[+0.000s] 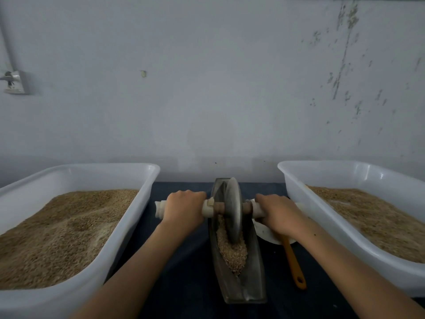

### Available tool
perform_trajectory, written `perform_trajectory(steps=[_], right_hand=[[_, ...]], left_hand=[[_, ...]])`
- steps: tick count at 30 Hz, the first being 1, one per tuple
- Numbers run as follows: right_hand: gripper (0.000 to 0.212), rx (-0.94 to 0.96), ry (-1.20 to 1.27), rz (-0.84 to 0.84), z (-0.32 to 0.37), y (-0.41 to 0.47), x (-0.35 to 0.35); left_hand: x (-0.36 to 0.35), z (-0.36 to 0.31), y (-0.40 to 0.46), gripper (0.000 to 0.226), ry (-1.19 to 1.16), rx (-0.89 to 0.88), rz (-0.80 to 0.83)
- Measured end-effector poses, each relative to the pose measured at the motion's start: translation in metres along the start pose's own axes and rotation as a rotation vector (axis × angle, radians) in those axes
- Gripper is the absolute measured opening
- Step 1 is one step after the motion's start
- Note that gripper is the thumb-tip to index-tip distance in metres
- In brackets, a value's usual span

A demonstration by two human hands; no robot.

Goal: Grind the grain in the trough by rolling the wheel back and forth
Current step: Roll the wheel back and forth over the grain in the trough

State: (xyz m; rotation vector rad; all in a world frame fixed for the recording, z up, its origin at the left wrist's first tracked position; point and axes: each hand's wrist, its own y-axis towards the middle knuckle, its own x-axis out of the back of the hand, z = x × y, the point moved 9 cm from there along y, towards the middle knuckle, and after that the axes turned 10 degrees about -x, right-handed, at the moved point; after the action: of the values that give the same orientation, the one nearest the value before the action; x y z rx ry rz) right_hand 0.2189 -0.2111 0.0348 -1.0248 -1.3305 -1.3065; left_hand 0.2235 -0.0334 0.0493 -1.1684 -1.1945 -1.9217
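There it was, one metal wheel (233, 209) standing upright in the single boat-shaped trough (241, 282), and both hands were locked on the axle: the left hand (184, 209) curled round the cloth-wrapped handle (161, 209) left of the wheel, the right hand (277, 214) wrapped round the matching grip on the wheel's other side. The wheel sat toward the far half of the trough, its rim bedded in the grain (232, 252), which lay heaped in the groove just nearer than the wheel. That disc looked heavy and rigid to me, the sort that would tip if one side were pushed harder, so an even two-handed hold close against the hub seemed the right place to take it; the wrapping probably kept the grip from slipping. Count them: two white tubs (128, 226) of grain, one well to the wheel's left, one (299, 203) to its right. One orange-handled tool (293, 261) lay on the dark table (184, 284) just right of the trough.
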Motion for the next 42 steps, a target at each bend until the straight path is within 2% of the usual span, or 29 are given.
perform_trajectory(steps=[6,9,12,17,20,23,28,33,42], right_hand=[[0.013,-0.032,-0.065,0.223,-0.002,-0.002,-0.006],[0.012,-0.024,-0.085,0.221,0.001,-0.003,-0.004],[0.009,-0.002,-0.076,0.148,0.004,-0.001,0.000],[0.007,-0.001,-0.050,-0.052,0.004,0.003,0.003],[0.011,0.005,-0.042,-0.124,0.004,0.002,0.004],[0.009,0.015,-0.055,-0.098,0.006,0.000,0.004],[0.011,0.019,-0.125,0.096,0.007,-0.002,0.004],[0.011,0.001,-0.116,0.182,0.005,-0.001,0.000],[0.010,0.004,-0.069,-0.135,0.008,0.002,0.008]], left_hand=[[-0.018,0.001,0.000,0.023,-0.089,-0.065,0.290],[-0.021,0.002,0.000,0.028,-0.125,-0.054,0.331],[-0.020,0.004,-0.001,0.027,-0.122,-0.021,0.310],[-0.002,0.002,0.000,0.011,-0.025,0.024,0.113],[-0.002,0.002,-0.001,0.010,-0.008,0.043,0.084],[-0.008,0.005,0.000,0.014,-0.034,0.023,0.153],[-0.022,0.005,-0.004,0.029,-0.152,-0.017,0.357],[-0.023,0.004,-0.002,0.032,-0.162,-0.027,0.380],[-0.009,0.005,0.003,0.014,-0.033,0.012,0.138]])
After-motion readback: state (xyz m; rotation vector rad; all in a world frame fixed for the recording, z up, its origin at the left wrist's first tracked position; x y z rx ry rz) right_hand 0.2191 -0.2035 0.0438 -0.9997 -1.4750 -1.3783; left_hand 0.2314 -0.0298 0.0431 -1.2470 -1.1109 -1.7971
